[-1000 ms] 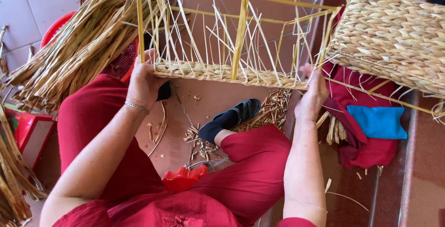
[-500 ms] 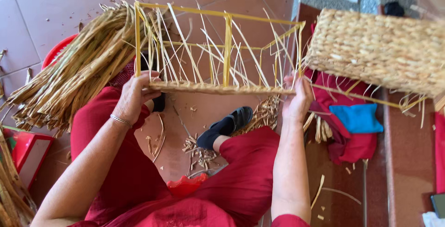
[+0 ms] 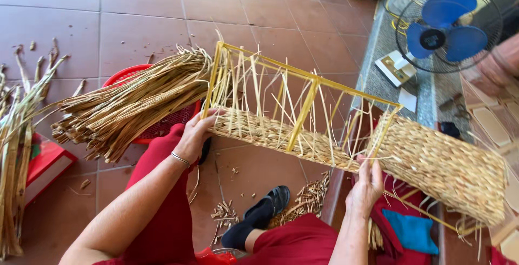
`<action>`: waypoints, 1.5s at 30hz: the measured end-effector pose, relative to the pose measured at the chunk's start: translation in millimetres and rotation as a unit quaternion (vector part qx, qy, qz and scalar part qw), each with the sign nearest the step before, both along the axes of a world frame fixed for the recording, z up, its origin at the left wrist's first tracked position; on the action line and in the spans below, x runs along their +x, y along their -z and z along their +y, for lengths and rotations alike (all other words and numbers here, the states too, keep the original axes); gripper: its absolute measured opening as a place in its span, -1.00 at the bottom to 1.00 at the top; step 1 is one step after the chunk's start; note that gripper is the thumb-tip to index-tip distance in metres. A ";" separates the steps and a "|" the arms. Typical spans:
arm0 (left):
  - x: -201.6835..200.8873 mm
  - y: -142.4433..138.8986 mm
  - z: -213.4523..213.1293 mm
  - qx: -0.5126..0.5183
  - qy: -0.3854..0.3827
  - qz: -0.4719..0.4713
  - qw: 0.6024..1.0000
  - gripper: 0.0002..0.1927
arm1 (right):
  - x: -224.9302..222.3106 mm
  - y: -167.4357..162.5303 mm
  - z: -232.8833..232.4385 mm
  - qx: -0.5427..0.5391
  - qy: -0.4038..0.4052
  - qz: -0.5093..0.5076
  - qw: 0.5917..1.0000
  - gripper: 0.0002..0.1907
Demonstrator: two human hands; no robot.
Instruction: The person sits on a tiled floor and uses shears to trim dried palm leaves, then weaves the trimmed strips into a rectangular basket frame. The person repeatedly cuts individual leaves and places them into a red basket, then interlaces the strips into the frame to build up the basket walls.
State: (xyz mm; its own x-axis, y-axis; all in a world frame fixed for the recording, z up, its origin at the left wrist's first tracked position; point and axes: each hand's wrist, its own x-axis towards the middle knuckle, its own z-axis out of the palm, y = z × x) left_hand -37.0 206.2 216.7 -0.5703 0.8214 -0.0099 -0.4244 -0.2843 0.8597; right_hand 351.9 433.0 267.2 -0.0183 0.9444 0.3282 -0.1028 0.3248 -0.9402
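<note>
A half-woven basket [image 3: 281, 130] on a yellow wire frame [image 3: 305, 111] hangs in front of me, with loose straw uprights standing out of its woven bottom band. My left hand [image 3: 194, 135] grips the frame's left lower corner. My right hand [image 3: 367, 184] holds its right lower corner. A finished woven basket [image 3: 443, 167] lies right beside that corner, touching the frame.
A thick bundle of dried straw [image 3: 124, 105] lies over a red plastic basket [image 3: 135, 75] at left. More stalks [image 3: 16, 151] lie at the far left. A blue fan [image 3: 446, 27] stands at top right. Straw clippings [image 3: 308, 197] litter the tiled floor near my black-shod foot [image 3: 259, 213].
The frame has tilted, its right end dropping lower and toward the finished basket. The view has swung to show the fan and more floor. Both hands keep their grip.
</note>
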 end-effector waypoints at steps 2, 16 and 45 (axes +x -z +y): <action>0.3 5.9 14.3 -0.082 -0.024 0.026 0.996 -0.62 | -2.8 9.8 5.4 -0.019 0.027 0.012 0.999 -0.66; -25.9 32.0 108.2 -0.164 0.060 0.107 0.979 -0.57 | -16.0 91.5 68.7 -0.065 0.058 -0.076 0.993 -0.63; -97.9 39.8 114.1 -0.133 -0.040 0.225 0.964 -0.53 | -150.4 134.1 155.2 -0.016 0.120 -0.261 0.958 -0.57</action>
